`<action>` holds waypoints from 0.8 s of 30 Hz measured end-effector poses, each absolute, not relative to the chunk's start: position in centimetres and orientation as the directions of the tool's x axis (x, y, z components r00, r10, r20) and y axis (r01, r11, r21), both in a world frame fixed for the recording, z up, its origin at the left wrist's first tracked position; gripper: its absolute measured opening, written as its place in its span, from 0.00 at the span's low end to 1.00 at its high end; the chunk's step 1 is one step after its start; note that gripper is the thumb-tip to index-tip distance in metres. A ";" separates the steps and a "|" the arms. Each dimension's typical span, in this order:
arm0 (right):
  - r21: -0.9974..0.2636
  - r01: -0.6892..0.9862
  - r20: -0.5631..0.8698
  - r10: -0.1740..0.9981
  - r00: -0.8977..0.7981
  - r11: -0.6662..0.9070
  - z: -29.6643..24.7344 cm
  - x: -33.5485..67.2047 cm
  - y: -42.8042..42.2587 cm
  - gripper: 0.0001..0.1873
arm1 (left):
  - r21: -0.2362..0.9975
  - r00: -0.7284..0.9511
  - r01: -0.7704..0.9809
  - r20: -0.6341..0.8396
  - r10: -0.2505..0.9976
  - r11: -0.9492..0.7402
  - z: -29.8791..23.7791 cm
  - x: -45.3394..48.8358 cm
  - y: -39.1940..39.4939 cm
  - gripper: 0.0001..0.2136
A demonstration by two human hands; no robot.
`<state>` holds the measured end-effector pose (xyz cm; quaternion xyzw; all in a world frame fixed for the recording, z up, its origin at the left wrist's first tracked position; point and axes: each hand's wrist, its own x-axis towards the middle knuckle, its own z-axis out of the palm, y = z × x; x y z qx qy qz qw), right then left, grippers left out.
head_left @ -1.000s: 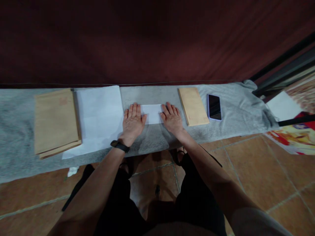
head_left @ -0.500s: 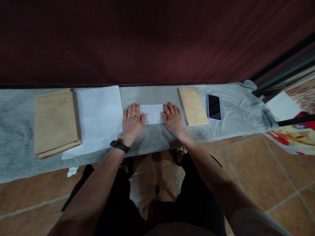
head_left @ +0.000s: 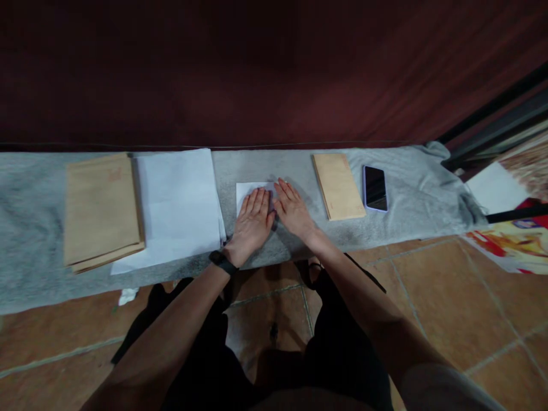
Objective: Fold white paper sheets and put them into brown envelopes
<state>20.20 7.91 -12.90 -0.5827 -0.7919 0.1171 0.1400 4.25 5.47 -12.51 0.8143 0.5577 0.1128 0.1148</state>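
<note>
A folded strip of white paper (head_left: 242,193) lies on the grey cloth in front of me, its left end and top edge showing. My left hand (head_left: 256,216) rests flat over its middle, fingers stretched out. Beside it my right hand (head_left: 293,210) lies flat with fingers extended, covering the paper's right end. The two hands nearly touch at the thumbs. To the left lies a stack of white paper sheets (head_left: 177,205), partly under the brown paper envelopes (head_left: 103,208). Right of my hands sits a smaller pile of brown envelopes (head_left: 339,187).
A smartphone in a pale purple case (head_left: 375,188) lies right of the smaller envelopes. The grey cloth (head_left: 423,197) covers a narrow bench, with a dark red curtain (head_left: 257,74) behind it. Colourful printed material (head_left: 514,240) stands at the far right above the tiled floor.
My left hand has slid right across the folded paper, uncovering its left end. My right hand has moved slightly left, so the hands are closer together.
</note>
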 end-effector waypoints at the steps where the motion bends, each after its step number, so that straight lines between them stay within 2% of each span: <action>1: -0.348 0.884 0.075 0.949 -0.306 0.313 -13.0 19.9 7.7 0.30 | 0.310 0.364 0.879 0.054 0.930 -0.362 -12.6 4.4 5.3 0.31; 5: -0.315 0.888 0.044 0.940 -0.338 0.334 -13.3 19.2 6.9 0.30 | 0.305 0.361 0.882 0.050 0.931 -0.359 -12.9 4.3 5.1 0.31; 15: -0.234 0.934 0.044 0.963 -0.266 0.269 -13.2 19.8 6.8 0.29 | 0.289 0.359 0.888 0.052 0.932 -0.359 -13.2 3.9 5.3 0.30; 24: -0.245 0.946 0.036 0.977 -0.208 0.211 -13.3 20.8 7.2 0.29 | 0.261 0.312 0.909 0.094 0.945 -0.326 -13.2 3.6 5.3 0.31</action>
